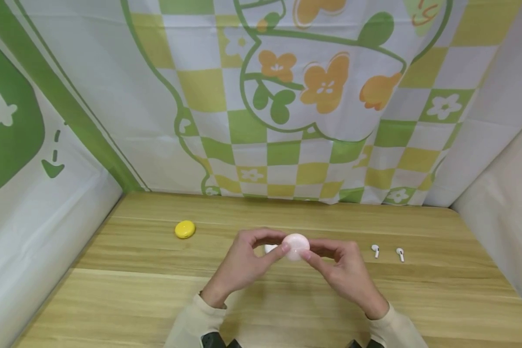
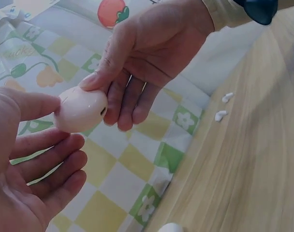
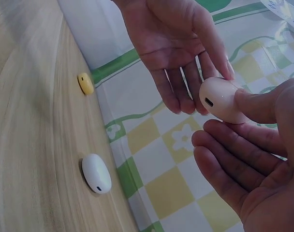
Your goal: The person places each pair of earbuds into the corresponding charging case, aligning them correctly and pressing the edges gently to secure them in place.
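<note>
A pale pink, rounded earbud case is held up above the table between both hands. My left hand pinches its left side, thumb on the near face; my right hand pinches the right side the same way. In the left wrist view a small dark port slot shows on the case. The right wrist view shows the other fingers of both hands extended beneath or beside it. Behind the left hand, a white earbud case lies on the table, mostly hidden in the head view.
On the wooden table, a yellow round case lies to the left. Two white earbuds, a nearer-in one and an outer one, lie on the right. A patterned cloth hangs along the back edge.
</note>
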